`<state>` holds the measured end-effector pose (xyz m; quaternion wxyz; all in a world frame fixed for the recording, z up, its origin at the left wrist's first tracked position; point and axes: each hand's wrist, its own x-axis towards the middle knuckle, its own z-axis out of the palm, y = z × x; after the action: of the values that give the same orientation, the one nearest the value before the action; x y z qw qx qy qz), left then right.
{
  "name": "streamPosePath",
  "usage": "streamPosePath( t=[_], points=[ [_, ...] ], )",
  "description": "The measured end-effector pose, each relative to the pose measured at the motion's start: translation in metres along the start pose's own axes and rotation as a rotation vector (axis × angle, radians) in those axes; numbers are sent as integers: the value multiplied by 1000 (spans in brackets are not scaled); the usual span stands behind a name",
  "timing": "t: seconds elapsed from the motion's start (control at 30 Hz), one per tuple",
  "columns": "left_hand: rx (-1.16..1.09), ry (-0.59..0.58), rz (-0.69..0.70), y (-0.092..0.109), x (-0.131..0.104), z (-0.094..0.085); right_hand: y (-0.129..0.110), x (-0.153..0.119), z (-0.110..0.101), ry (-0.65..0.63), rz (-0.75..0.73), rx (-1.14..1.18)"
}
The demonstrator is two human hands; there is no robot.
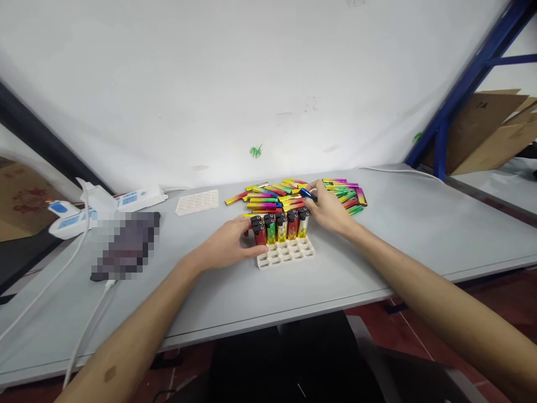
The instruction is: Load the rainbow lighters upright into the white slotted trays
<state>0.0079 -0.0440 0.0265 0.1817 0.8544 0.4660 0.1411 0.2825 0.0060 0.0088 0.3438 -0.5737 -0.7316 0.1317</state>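
Note:
A white lighter rack stands on the table with rows of black-topped lighters upright in its back part. Its front holes hold nothing. My left hand is closed around the rack's left end, thumb in front beside a red lighter and fingers behind. Pinched in my right hand is a shiny blue metallic sleeve, just behind the rack's right end. Under and around that hand lies a pile of shiny coloured metallic sleeves; part of the pile is hidden by the hand.
A second white rack lies flat at the back left. Farther left are a white power strip with a cable and a dark, blurred-out device on a white cord. A white wall closes the back; a blue frame post stands right.

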Motion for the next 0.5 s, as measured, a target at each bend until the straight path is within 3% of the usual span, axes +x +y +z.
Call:
streamPosePath(
  t=[0.17,0.5],
  points=[
    [-5,4,11,2,-1,-1,-3,0,-2,17,-77,-16],
    [-9,3,8,1,0,-1,-2,-4,1,8,6,311]
  ],
)
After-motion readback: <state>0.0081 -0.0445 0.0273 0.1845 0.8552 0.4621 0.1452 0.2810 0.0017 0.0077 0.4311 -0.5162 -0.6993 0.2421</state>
